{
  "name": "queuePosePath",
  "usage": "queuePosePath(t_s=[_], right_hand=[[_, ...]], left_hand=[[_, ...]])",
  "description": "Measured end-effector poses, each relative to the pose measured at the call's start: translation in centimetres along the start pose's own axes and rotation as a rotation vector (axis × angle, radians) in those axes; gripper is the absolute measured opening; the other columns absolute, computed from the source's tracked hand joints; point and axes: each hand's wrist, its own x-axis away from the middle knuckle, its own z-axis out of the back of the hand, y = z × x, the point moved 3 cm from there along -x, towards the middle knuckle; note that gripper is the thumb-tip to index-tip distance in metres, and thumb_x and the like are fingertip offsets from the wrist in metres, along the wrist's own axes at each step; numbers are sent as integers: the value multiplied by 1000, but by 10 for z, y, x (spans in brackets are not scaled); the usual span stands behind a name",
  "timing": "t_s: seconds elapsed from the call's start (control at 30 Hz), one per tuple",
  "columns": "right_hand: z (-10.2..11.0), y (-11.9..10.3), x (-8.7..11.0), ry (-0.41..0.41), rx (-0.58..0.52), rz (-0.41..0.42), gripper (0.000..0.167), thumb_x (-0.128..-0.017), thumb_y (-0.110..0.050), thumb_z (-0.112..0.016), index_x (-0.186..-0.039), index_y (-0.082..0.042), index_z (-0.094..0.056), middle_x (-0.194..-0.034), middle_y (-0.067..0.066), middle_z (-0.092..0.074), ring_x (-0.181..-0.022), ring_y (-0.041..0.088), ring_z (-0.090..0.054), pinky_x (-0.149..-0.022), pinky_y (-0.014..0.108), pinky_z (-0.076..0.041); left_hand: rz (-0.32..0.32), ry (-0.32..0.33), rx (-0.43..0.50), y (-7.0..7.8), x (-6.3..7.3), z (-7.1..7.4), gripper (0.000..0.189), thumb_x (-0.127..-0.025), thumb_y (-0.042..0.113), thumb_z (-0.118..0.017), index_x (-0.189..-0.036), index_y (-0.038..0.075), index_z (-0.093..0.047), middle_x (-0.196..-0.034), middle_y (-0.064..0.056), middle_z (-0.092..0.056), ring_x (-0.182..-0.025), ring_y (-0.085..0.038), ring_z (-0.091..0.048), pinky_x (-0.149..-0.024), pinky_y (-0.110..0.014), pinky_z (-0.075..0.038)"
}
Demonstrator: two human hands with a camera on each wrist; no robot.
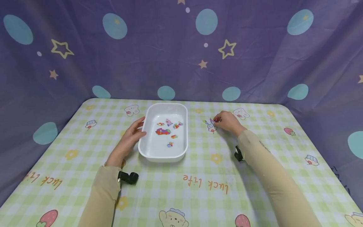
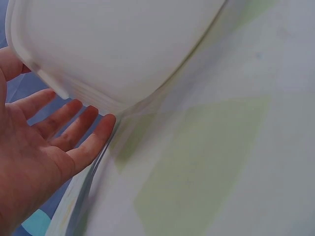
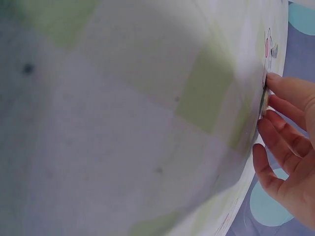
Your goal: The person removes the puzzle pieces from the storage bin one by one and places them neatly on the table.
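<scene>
A white rectangular tray stands on the table, with several small, flat, colourful pieces lying in it, the largest a red and purple one. My left hand is at the tray's left side, thumb and fingertips at the rim. In the left wrist view the fingers are spread and loosely extended against its outer wall. To the right of the tray, my right hand pinches a small flat colourful piece between thumb and fingertips, low over the tabletop. The fingers partly hide it.
Beside the right fingertips lie a purple piece and a yellow-green piece, close to a printed cupcake. A green checked cloth with printed figures covers the table. Behind hangs a purple curtain.
</scene>
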Motion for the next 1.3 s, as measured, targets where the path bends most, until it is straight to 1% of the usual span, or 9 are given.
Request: queuePosePath(t_s=[0.13,0.23,0.37,0.5,0.63,0.83,1.07,1.3], right_hand=[[1,-1,0,-7,0,6,24,-77,-21,-69,-96,-6,-70,-87,9,-66,-79,21,-57,-73,35,-45],[3,-2,0,-9,-3,6,26,-77,-21,-69,-97,-5,-70,-88,9,-66,-80,21,-57,-74,36,-45],[7,-7,1,-14,-13,-14,28,-79,-19,-67,-102,-4,-68,-94,11,-65,-85,23,-58,-77,37,-46],[12,-17,0,-19,-30,-15,27,-82,-19,-64,-105,-5,-66,-98,11,-65,-86,23,-59,-76,37,-47],[17,-32,-2,-19,-45,24,28,-83,-20,-64,-107,-5,-66,-97,11,-66,-82,22,-60,-72,36,-48],[21,-58,-10,-4,-42,75,29,-84,-21,-63,-108,-6,-65,-97,7,-66,-82,19,-60,-72,33,-48],[23,-88,-17,3,-42,139,28,-84,-21,-63,-108,-6,-65,-97,6,-66,-84,19,-59,-76,34,-48],[22,-121,-22,15,-21,218,26,-83,-21,-63,-106,-8,-66,-94,5,-66,-85,19,-60,-77,31,-48]], left_hand=[[1,2,5,0,0,0,64,-91,13,-51,-146,21,-20,-145,-14,-29,-125,-33,-37,-103,-46,-31],[1,4,6,0,0,0,64,-90,12,-52,-146,21,-20,-145,-14,-29,-125,-33,-37,-103,-46,-30],[12,10,3,0,0,0,65,-90,13,-52,-146,22,-20,-146,-14,-28,-126,-33,-36,-104,-47,-30],[16,15,0,-1,0,1,65,-90,13,-52,-146,22,-20,-146,-14,-27,-127,-33,-34,-104,-48,-29],[10,19,-6,-2,-1,2,65,-90,12,-52,-146,22,-21,-145,-14,-28,-126,-34,-35,-103,-47,-30],[25,27,-10,-1,-2,2,64,-89,14,-52,-146,23,-22,-146,-13,-27,-126,-33,-35,-104,-47,-29],[26,22,0,-1,-1,0,65,-89,14,-53,-146,23,-21,-146,-13,-26,-126,-34,-35,-105,-48,-28],[21,22,-6,-3,-1,0,64,-89,14,-52,-145,22,-22,-145,-13,-27,-125,-33,-36,-104,-48,-29]])
